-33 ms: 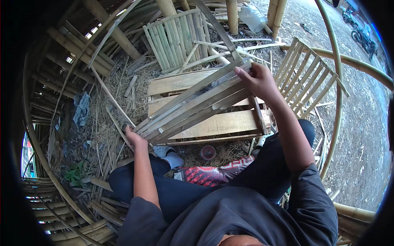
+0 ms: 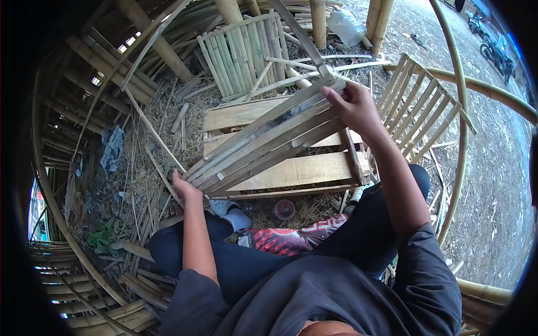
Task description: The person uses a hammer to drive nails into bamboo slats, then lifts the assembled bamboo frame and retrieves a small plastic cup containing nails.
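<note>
Over a low wooden crate (image 2: 314,169), a panel of narrow bamboo slats (image 2: 269,143) slants between the person's two hands, its right end higher in view than its left. The left hand (image 2: 187,189) has its grip closed on the lower left end, where the slats draw together; its fingers are partly hidden. The right hand (image 2: 355,109) pinches the upper right corner, thumb lying along the top. A thin strip (image 2: 154,131) runs up and away from beside the left hand, and a wider strip (image 2: 300,36) rises from near the right. Whether the panel touches the crate cannot be told.

Beyond the crate leans a tightly slatted panel (image 2: 246,53); to the right stands a rack with wider gaps (image 2: 420,106). A small round cup (image 2: 284,209) sits on the straw-strewn ground (image 2: 260,215) just before the crate, near a red and grey sack (image 2: 283,241).
</note>
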